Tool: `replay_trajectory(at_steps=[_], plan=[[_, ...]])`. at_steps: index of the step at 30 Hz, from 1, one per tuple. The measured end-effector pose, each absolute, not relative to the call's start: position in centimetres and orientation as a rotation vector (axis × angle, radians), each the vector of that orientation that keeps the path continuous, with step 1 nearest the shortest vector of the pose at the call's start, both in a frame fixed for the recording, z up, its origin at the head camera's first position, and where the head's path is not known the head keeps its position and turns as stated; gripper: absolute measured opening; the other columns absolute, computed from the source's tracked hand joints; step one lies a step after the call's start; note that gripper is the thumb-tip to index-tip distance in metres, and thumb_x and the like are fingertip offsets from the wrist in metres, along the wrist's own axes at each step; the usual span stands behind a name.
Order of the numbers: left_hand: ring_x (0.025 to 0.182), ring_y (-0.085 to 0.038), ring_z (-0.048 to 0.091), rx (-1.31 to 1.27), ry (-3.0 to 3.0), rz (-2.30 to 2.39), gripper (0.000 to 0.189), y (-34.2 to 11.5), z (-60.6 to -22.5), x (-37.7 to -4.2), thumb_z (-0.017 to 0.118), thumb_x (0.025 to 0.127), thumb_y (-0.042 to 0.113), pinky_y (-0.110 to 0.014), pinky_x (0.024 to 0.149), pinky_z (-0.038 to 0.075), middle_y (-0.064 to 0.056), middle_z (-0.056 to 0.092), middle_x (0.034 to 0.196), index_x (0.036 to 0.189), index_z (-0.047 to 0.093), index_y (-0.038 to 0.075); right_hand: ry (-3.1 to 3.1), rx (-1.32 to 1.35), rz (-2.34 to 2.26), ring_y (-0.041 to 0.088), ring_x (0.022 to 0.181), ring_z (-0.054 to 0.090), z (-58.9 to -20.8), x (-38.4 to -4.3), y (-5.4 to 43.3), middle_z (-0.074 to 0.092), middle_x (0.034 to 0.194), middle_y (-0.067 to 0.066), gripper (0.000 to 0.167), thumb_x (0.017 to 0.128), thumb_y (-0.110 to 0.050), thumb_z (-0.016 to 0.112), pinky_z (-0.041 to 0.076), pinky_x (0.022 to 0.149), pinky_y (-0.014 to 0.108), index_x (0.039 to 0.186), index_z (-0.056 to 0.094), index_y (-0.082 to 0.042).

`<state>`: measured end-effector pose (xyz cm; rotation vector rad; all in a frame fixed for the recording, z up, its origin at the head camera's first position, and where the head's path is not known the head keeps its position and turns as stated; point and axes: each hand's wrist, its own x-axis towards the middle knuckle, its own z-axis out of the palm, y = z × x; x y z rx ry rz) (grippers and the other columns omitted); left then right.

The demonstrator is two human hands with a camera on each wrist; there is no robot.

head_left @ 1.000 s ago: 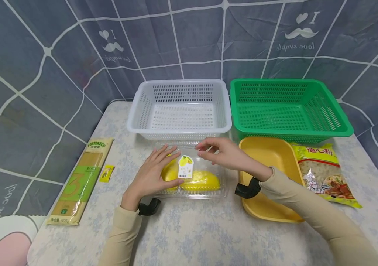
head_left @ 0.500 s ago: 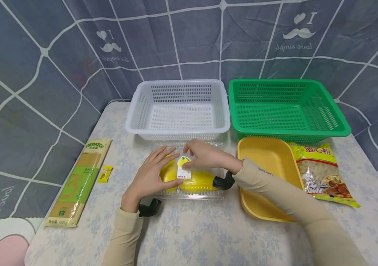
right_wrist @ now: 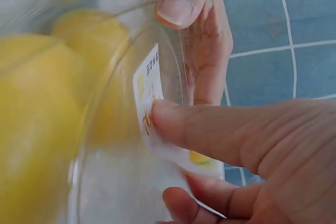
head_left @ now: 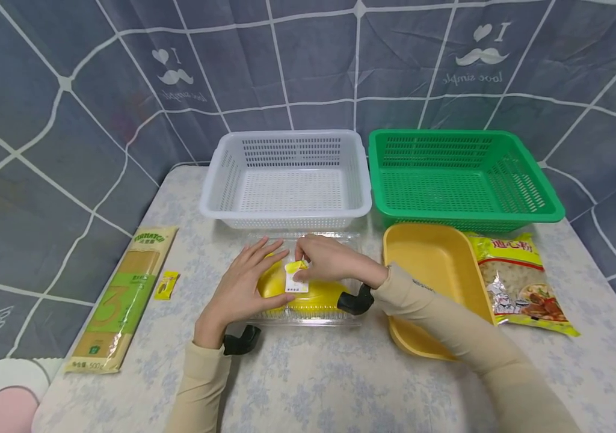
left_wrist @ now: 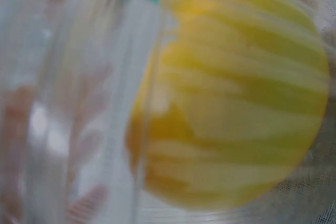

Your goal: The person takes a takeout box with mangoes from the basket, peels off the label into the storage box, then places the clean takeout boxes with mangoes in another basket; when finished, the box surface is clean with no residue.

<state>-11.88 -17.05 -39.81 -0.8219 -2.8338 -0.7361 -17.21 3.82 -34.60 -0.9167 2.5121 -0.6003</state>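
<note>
A clear plastic clamshell box with yellow mangoes inside lies in the middle of the table in the head view. My left hand rests on its left side with fingers spread. On the lid sits a white label with a yellow fruit print. My right hand pinches the label's far edge, which is lifted off the lid. In the right wrist view the thumb lies on the label, with fingers behind its raised end. Through the plastic, the left wrist view shows a blurred mango.
Behind stand a white basket and a green basket. To the right are a yellow tray and a pasta bag. Long noodles in a pack and a small yellow packet lie left.
My right hand has moved left from above the lid onto the label and peeled up its far edge. The left hand has stayed on the box.
</note>
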Motion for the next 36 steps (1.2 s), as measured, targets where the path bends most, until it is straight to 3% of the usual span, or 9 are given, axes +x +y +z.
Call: replay_trajectory(at_steps=[9,27,36], plan=[[0.141,-0.021,0.016,-0.816,-2.835,-0.731,0.079,-16.9,-40.0,-11.9,0.066,0.077,0.059,-0.046,0.112,0.011,0.004,0.031,0.151,0.141,0.048,0.015,2.542,-0.993,-0.637,0.014,0.059,0.041,-34.7,-17.2,3.9,0.045,0.068,0.001,0.023,0.086,-0.02,0.07,0.032,0.057,0.025,0.081,0.05,-0.011],[0.142,-0.02,0.014,-0.807,-2.858,-0.75,0.079,-17.0,-39.8,-11.9,0.065,0.078,0.059,-0.046,0.111,0.012,0.004,0.03,0.152,0.142,0.046,0.017,2.568,-1.194,-0.871,0.008,0.064,0.049,-35.1,-16.1,5.6,0.054,0.071,-0.008,0.019,0.083,-0.019,0.075,0.042,0.06,0.024,0.083,0.056,-0.015],[0.142,-0.021,0.015,-0.813,-2.852,-0.745,0.08,-17.0,-39.8,-11.9,0.066,0.078,0.057,-0.048,0.111,0.013,0.004,0.03,0.152,0.143,0.045,0.018,2.513,-1.107,-1.282,0.01,0.065,0.052,-34.2,-15.1,9.1,0.055,0.072,-0.007,0.015,0.083,-0.014,0.074,0.047,0.059,0.026,0.086,0.06,-0.013]])
